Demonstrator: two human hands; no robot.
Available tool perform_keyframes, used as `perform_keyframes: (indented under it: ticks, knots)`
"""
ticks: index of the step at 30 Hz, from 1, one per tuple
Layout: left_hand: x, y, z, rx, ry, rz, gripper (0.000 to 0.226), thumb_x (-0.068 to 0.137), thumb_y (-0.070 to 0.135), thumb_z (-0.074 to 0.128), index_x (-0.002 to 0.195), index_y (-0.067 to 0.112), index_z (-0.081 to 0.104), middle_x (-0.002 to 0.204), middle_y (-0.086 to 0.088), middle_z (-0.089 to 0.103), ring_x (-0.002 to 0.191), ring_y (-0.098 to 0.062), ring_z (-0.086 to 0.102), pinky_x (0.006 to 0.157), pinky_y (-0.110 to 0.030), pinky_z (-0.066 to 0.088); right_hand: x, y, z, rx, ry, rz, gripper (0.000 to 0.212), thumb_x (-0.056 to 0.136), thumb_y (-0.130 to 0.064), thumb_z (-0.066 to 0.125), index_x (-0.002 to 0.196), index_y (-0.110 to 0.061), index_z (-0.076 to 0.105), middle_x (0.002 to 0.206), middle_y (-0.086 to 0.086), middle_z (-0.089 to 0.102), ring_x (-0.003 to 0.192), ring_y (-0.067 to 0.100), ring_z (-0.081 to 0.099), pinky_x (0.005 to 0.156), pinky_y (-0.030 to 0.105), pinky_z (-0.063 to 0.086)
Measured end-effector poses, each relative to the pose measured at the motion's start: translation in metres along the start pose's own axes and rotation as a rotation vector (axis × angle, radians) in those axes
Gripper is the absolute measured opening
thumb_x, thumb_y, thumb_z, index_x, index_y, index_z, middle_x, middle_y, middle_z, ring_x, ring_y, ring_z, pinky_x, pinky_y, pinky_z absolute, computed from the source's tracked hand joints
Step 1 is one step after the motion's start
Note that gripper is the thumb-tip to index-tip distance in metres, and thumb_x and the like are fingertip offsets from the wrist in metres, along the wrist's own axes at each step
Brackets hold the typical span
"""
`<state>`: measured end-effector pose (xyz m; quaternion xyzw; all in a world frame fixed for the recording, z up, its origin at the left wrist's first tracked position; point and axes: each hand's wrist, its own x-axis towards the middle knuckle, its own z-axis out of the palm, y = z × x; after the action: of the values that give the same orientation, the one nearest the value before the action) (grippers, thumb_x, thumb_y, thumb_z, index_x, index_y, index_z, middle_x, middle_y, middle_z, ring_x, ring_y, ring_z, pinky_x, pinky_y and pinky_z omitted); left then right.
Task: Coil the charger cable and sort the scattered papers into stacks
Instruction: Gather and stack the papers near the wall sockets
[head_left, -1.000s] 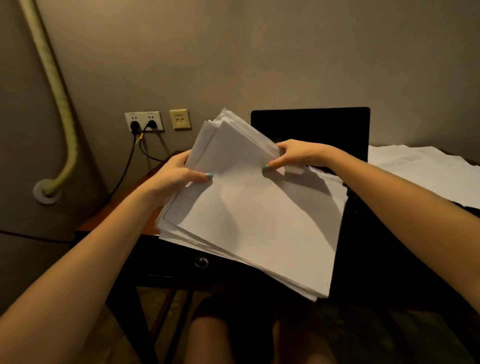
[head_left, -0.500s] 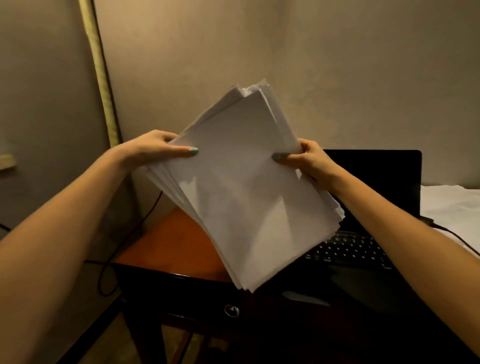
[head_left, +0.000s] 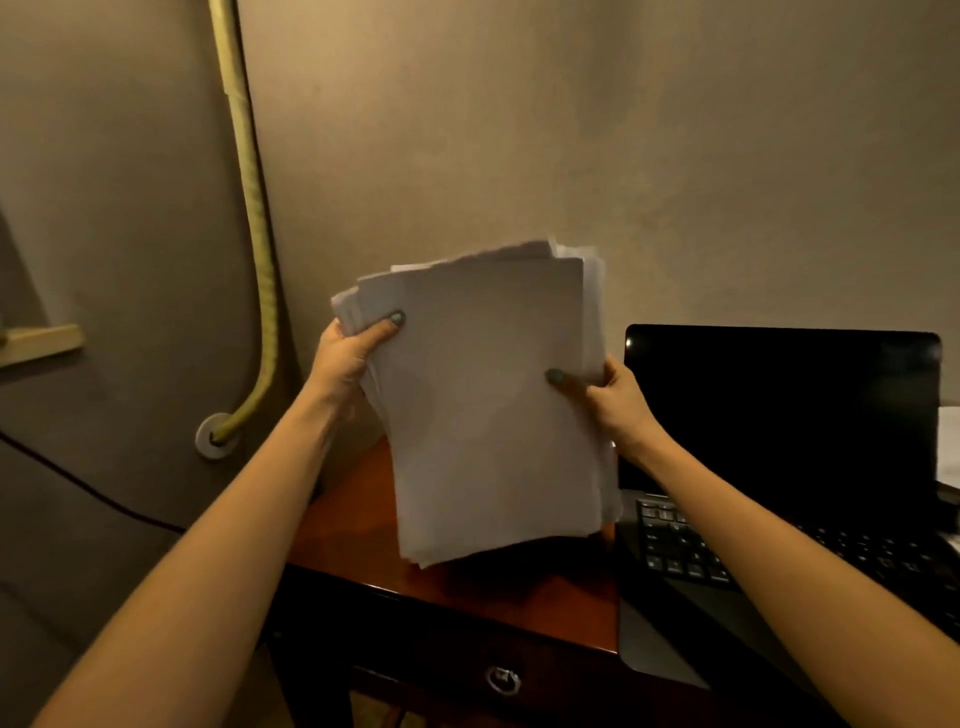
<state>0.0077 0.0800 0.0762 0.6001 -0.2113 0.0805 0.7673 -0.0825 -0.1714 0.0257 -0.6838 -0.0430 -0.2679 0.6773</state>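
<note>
fingers (head_left: 608, 370) mostly hidden behind paper stack (head_left: 493, 415), laptop (head_left: 779, 415) cut off at right edge

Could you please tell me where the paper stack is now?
Head view, centre: the paper stack is held upright between the left hand and right hand, over the wooden desk, just left of the laptop.

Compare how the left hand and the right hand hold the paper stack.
The left hand takes the paper stack on its left edge, near the top corner; the right hand takes the right edge lower, about mid-height. The left hand's thumb slants up and rightward; the right hand's thumb points left. Shared: each grip puts the thumb on the front sheet, fingers hidden behind, and holds the stack upright.
</note>
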Motion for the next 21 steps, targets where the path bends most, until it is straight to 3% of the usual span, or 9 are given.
perform_keyframes:
  ticks: [4,7,10,12,15,18,21]
  knots:
    - [-0.004,-0.007,0.009,-0.088,-0.051,0.081,0.054,0.079,0.010,0.073,0.125,0.006,0.045,0.103,-0.007,0.063,0.084,-0.013,0.067,0.067,-0.028,0.057,0.013,-0.005,-0.002,-0.082,0.057,-0.128,0.049,0.079,-0.015,0.077,0.122,-0.014,0.053,0.109,0.003,0.063,0.091,0.003,0.066,0.068,0.019,0.056]
    - [-0.010,-0.018,0.018,-0.063,-0.034,0.092,0.064,0.075,0.019,0.075,0.130,0.000,0.049,0.110,-0.012,0.065,0.091,-0.018,0.068,0.073,-0.032,0.058,0.023,-0.006,0.002,-0.065,0.128,-0.215,0.073,0.073,-0.027,0.083,0.133,-0.012,0.044,0.121,0.010,0.059,0.107,0.016,0.062,0.079,0.029,0.057]
    - [-0.010,-0.023,0.033,0.126,0.102,0.190,0.048,0.080,0.014,0.073,0.124,0.007,0.055,0.117,-0.014,0.064,0.106,-0.028,0.063,0.094,-0.048,0.052,0.022,0.000,0.016,-0.112,0.202,-0.249,0.048,0.083,-0.014,0.073,0.126,-0.012,0.052,0.105,-0.001,0.065,0.094,0.007,0.064,0.081,0.032,0.056]
    - [-0.008,-0.014,0.045,0.220,0.129,0.268,0.037,0.083,0.016,0.068,0.116,0.016,0.053,0.115,-0.011,0.061,0.104,-0.025,0.061,0.095,-0.051,0.049,0.024,-0.008,0.020,-0.125,0.280,-0.284,0.035,0.087,-0.012,0.069,0.120,-0.015,0.057,0.096,-0.010,0.065,0.086,0.001,0.064,0.079,0.030,0.054]
    - [-0.003,0.004,0.048,0.263,0.074,0.368,0.031,0.086,0.020,0.065,0.112,0.026,0.049,0.112,-0.004,0.059,0.104,-0.023,0.061,0.091,-0.051,0.052,0.032,-0.027,0.012,-0.063,0.297,-0.328,0.034,0.087,-0.012,0.068,0.119,-0.016,0.056,0.096,-0.012,0.066,0.085,-0.001,0.065,0.076,0.022,0.054]
    - [-0.004,0.001,0.035,0.133,-0.041,0.402,0.056,0.084,0.018,0.070,0.130,0.025,0.039,0.128,-0.004,0.051,0.115,-0.021,0.057,0.087,-0.042,0.056,0.030,-0.031,0.008,-0.092,0.217,-0.322,0.037,0.084,-0.015,0.073,0.115,-0.015,0.053,0.097,-0.010,0.065,0.086,-0.001,0.065,0.076,0.025,0.055]
    - [-0.007,-0.023,0.020,0.187,0.014,0.370,0.087,0.074,0.028,0.078,0.144,0.023,0.026,0.139,-0.006,0.043,0.121,-0.013,0.052,0.093,-0.035,0.053,0.022,-0.015,0.007,-0.108,0.115,-0.280,0.050,0.080,-0.018,0.076,0.120,-0.022,0.045,0.110,-0.002,0.061,0.097,0.004,0.063,0.077,0.025,0.056]
